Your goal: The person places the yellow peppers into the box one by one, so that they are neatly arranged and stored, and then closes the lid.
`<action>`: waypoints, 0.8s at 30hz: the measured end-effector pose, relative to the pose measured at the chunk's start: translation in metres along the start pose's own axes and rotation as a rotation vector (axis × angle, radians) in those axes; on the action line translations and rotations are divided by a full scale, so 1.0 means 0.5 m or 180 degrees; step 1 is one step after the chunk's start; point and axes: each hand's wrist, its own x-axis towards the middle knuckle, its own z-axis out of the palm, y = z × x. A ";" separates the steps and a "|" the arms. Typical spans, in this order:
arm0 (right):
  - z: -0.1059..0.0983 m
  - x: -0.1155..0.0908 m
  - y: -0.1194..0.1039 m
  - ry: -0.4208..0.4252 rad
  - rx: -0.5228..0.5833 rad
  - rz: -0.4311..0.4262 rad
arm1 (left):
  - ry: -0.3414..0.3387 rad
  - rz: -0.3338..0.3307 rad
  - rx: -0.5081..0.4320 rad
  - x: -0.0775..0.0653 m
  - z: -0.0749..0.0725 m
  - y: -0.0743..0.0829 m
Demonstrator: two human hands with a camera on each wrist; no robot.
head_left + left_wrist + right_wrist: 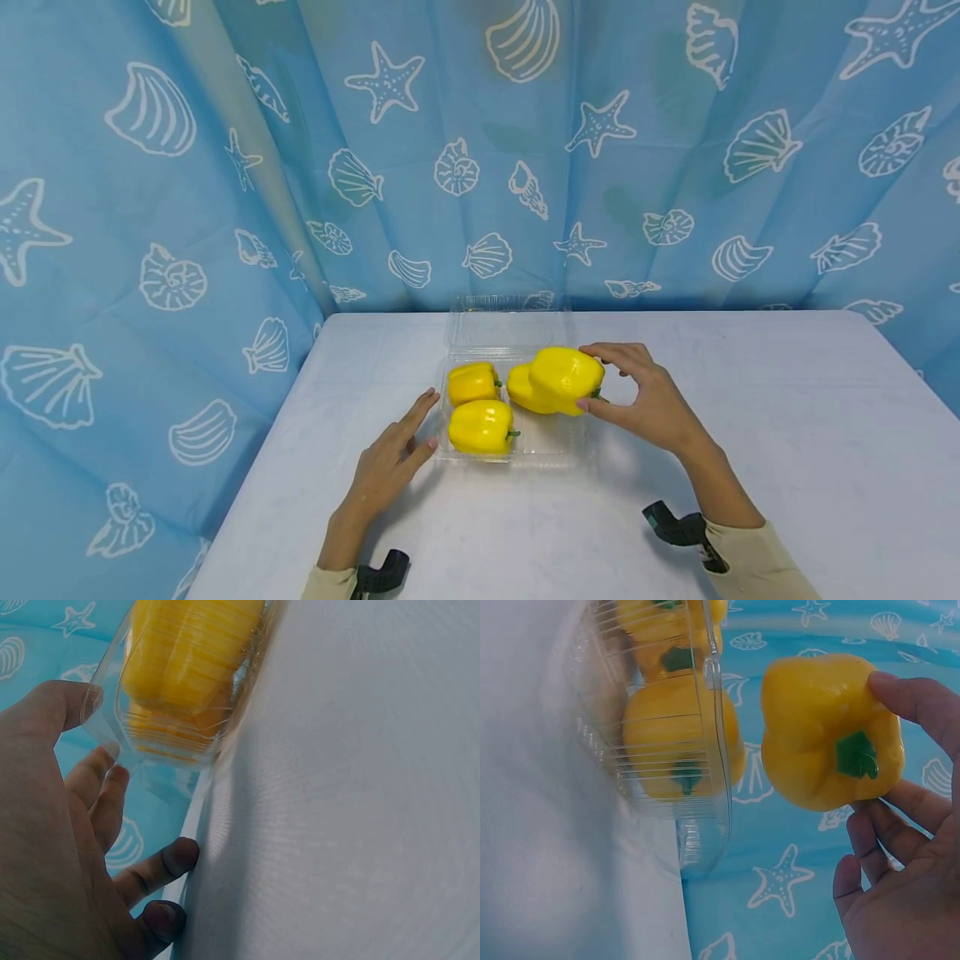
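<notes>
My right hand (660, 408) holds a yellow bell pepper (564, 377) between thumb and fingers, its green stem (859, 756) facing the wrist. In the right wrist view this pepper hangs apart from the clear plastic clamshell container (551, 442). Inside the container, one bell pepper (472, 383) sits back left and another (480, 427) front left. A third bell pepper (525, 390), at the back right, is partly hidden behind the held one. My left hand (386, 467) is at the container's left side, fingers extended, thumb and fingertips right at its rim (101, 694).
The container's transparent lid (510, 325) stands open toward the back edge of the white-covered table (787, 417). A blue curtain (465, 208) with shell and starfish prints hangs behind the table and along its left side.
</notes>
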 end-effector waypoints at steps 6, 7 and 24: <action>-0.003 0.000 -0.002 -0.0170 0.0061 0.0020 | 0.0005 0.0010 0.0003 -0.001 0.000 0.000; -0.003 0.000 -0.002 -0.0191 0.0078 0.0021 | 0.0009 0.0016 0.0008 -0.001 0.000 0.000; -0.001 -0.006 -0.009 -0.0554 0.0107 0.0033 | 0.0051 0.0067 0.0027 0.000 0.002 -0.003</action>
